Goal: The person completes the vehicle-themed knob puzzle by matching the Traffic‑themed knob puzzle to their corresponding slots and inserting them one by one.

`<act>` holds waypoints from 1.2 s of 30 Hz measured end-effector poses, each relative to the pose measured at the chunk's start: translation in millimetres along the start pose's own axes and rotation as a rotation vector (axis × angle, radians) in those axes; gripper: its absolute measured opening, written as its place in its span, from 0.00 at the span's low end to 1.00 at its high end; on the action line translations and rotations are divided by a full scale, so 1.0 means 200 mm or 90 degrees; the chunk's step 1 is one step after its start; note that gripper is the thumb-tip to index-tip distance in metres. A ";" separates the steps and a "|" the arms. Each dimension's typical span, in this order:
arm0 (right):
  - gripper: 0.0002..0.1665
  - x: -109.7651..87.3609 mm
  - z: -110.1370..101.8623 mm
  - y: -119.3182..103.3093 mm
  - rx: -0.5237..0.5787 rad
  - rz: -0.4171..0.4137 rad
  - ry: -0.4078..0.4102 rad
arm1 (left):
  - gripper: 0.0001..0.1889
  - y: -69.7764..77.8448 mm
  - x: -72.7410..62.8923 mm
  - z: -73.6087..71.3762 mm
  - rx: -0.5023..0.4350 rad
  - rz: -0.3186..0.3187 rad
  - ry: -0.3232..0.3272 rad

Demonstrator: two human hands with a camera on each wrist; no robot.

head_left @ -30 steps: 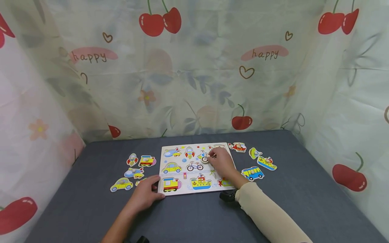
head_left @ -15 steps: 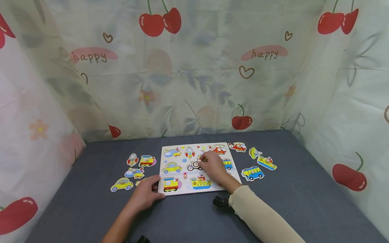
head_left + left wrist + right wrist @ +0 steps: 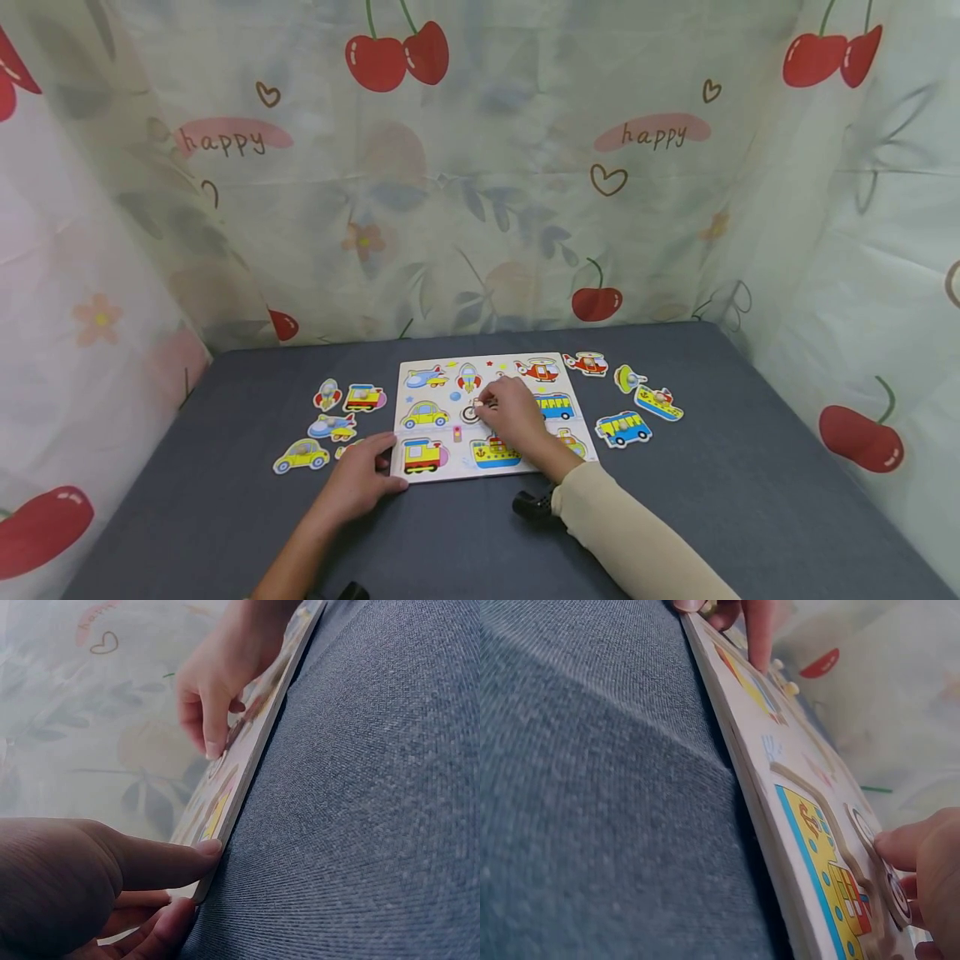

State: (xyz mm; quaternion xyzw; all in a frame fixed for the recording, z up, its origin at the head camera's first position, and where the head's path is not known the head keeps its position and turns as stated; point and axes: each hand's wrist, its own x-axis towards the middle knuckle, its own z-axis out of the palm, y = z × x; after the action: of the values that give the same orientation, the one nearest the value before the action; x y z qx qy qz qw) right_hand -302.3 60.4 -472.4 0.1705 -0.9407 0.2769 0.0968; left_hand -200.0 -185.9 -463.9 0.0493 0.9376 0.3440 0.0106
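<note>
A wooden peg puzzle board [image 3: 442, 392] with vehicle pictures lies on the dark cloth. My left hand [image 3: 360, 477] grips its near left corner, thumb on the front edge and fingers along the left side. My right hand [image 3: 516, 417] is over the middle of the board, pinching a bicycle puzzle piece [image 3: 897, 895] at the bicycle picture. In the right wrist view the wheels of that piece show beside the boat slot [image 3: 821, 862]; fingers hide the rest. I cannot tell whether the piece sits flush in its slot.
Left of the board lie a rocket piece [image 3: 327, 395], a train piece [image 3: 363, 398], a plane piece [image 3: 332, 427] and a car piece [image 3: 301, 456]. To the right are a helicopter piece [image 3: 587, 363], a green-yellow piece [image 3: 628, 379], a boat piece [image 3: 659, 403] and a bus piece [image 3: 623, 429].
My right hand has moved left and slightly nearer across the board with the bicycle piece, uncovering the helicopter and bus pictures. The left hand has stayed at the corner.
</note>
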 end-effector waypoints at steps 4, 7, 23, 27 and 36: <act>0.06 0.00 0.01 -0.01 -0.023 -0.004 -0.004 | 0.35 0.00 0.00 0.00 -0.002 -0.002 0.000; 0.06 0.00 0.01 -0.01 -0.041 -0.001 -0.008 | 0.35 0.00 0.00 0.00 -0.003 -0.001 0.001; 0.14 0.00 -0.04 -0.02 -0.016 0.010 -0.076 | 0.34 -0.01 0.00 0.00 -0.005 0.005 0.004; 0.16 0.02 -0.10 0.01 0.054 0.032 -0.126 | 0.34 -0.01 0.00 0.00 -0.005 0.009 0.004; 0.13 0.10 -0.28 0.15 0.058 0.017 -0.123 | 0.34 -0.01 0.01 0.00 -0.008 0.007 0.004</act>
State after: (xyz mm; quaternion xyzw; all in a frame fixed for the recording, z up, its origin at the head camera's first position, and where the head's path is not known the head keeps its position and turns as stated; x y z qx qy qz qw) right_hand -327.0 109.2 -434.8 0.1882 -0.9343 0.3028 -0.0056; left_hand -201.3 -186.7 -465.8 0.0535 0.9352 0.3500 0.0063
